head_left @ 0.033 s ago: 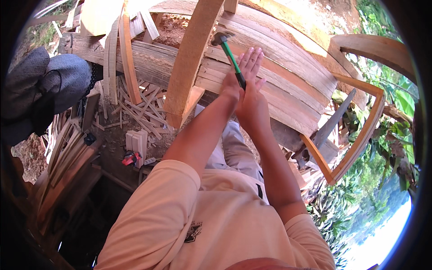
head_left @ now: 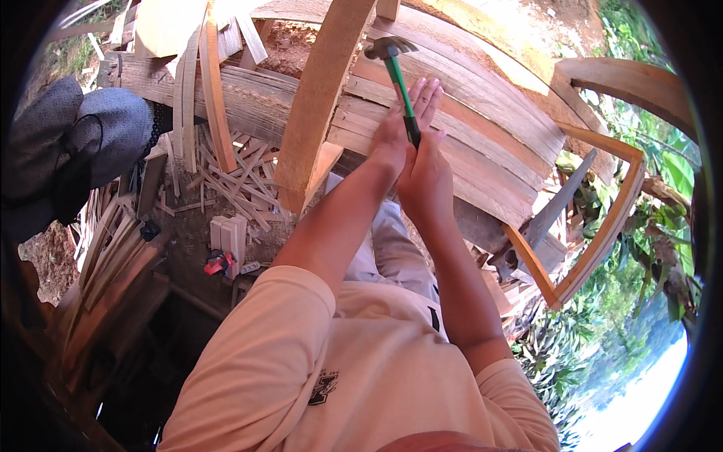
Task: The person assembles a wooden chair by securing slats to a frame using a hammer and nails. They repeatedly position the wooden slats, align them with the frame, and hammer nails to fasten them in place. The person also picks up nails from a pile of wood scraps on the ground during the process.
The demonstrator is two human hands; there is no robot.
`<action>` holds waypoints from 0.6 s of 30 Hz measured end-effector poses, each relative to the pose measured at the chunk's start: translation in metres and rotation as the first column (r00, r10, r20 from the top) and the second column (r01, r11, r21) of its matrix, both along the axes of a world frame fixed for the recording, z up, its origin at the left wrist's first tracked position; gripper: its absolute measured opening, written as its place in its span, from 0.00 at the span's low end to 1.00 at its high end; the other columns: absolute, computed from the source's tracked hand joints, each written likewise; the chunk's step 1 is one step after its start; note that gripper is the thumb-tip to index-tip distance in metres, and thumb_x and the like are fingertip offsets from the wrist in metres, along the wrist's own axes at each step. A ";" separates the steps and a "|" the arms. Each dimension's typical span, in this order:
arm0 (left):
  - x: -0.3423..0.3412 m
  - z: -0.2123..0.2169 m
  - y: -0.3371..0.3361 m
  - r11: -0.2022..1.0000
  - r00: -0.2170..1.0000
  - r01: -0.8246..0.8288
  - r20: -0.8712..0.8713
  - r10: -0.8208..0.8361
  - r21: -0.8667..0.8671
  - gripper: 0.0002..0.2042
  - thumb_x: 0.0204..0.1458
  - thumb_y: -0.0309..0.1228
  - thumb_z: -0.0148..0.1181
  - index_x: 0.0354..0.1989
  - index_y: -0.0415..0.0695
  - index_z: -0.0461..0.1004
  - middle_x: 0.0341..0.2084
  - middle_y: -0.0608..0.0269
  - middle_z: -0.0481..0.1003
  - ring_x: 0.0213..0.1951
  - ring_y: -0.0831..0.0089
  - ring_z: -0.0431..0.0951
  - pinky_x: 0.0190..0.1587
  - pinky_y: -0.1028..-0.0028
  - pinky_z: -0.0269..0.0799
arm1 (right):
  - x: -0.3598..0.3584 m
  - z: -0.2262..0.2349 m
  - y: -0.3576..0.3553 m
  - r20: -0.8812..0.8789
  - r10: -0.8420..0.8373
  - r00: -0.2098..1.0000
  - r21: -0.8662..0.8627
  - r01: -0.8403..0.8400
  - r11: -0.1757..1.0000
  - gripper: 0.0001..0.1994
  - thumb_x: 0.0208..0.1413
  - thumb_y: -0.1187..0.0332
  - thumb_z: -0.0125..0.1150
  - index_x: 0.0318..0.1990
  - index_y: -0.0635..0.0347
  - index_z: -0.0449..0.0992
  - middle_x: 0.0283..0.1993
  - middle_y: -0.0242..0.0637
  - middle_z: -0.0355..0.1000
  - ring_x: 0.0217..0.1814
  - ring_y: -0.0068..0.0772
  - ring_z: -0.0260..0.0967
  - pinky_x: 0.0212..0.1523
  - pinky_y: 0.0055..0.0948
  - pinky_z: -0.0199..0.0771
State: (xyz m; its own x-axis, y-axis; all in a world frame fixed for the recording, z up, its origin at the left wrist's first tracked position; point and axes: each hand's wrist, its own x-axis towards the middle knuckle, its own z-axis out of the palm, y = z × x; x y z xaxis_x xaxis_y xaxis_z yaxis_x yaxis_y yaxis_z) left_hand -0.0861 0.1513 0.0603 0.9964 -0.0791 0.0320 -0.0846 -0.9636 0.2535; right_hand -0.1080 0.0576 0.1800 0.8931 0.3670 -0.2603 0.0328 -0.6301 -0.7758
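Observation:
A claw hammer (head_left: 404,90) with a green and black handle stands tilted in front of me, its dark head pointing away. The lower end of the handle sits between my two hands, which are pressed close together. My left hand (head_left: 392,138) lies along the handle's left side. Against the other side rests my right hand (head_left: 426,175), near the handle's end. Some fingers stretch out straight beyond the handle; where the palms meet is hidden. Beneath and beyond my hands lie long wooden strips (head_left: 482,143), side by side.
An upright timber post (head_left: 320,105) rises left of my hands. A handsaw (head_left: 561,200) and an angled wooden frame (head_left: 602,241) are at the right. Scrap sticks (head_left: 245,181) litter the ground. Grey cloth (head_left: 113,128) hangs at the left, above stacked wood pieces (head_left: 113,279).
The hammer has turned about its handle, and its head has shifted up and to the right, showing both ends of the head now. My hands have slid slightly against each other.

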 end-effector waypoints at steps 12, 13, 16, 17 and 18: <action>0.001 0.000 0.004 1.000 1.000 -0.008 -0.023 0.009 0.007 0.40 0.65 0.53 0.48 0.78 0.41 0.46 0.78 0.58 0.45 0.79 0.59 0.42 0.78 0.61 0.42 | 0.014 -0.013 -0.014 0.197 0.032 0.980 0.088 -0.050 0.995 0.10 0.66 0.73 0.52 0.52 0.64 0.65 0.33 0.64 0.73 0.35 0.72 0.71 0.33 0.63 0.67; -0.001 -0.003 0.000 0.998 1.000 -0.002 -0.020 0.003 0.070 0.40 0.65 0.53 0.48 0.78 0.41 0.46 0.79 0.58 0.45 0.79 0.60 0.42 0.78 0.61 0.42 | 0.007 -0.027 -0.017 0.199 0.042 0.979 0.066 -0.057 0.996 0.09 0.66 0.73 0.52 0.51 0.64 0.66 0.34 0.64 0.73 0.36 0.72 0.71 0.33 0.63 0.67; -0.003 0.010 -0.002 0.999 0.999 -0.002 -0.045 0.000 -0.055 0.39 0.66 0.52 0.45 0.78 0.42 0.44 0.79 0.60 0.44 0.79 0.62 0.41 0.78 0.62 0.41 | 0.006 -0.048 -0.024 -0.022 0.227 0.974 -0.223 -0.226 0.948 0.10 0.66 0.73 0.53 0.52 0.64 0.67 0.37 0.64 0.74 0.38 0.72 0.73 0.33 0.60 0.70; -0.004 0.008 -0.001 0.998 0.999 -0.012 -0.053 0.008 -0.069 0.39 0.65 0.50 0.45 0.79 0.42 0.41 0.79 0.60 0.42 0.79 0.62 0.39 0.79 0.62 0.40 | 0.011 -0.038 -0.024 0.039 0.239 0.970 -0.154 -0.231 0.961 0.11 0.66 0.73 0.52 0.53 0.65 0.67 0.37 0.64 0.74 0.38 0.72 0.73 0.33 0.59 0.70; -0.006 0.002 -0.001 0.996 0.998 -0.021 -0.063 0.016 -0.088 0.39 0.65 0.47 0.45 0.79 0.41 0.39 0.80 0.60 0.40 0.80 0.62 0.37 0.79 0.62 0.39 | 0.015 -0.027 -0.025 0.095 0.247 0.964 -0.087 -0.239 0.967 0.11 0.66 0.74 0.52 0.54 0.65 0.67 0.37 0.64 0.74 0.38 0.72 0.73 0.33 0.59 0.70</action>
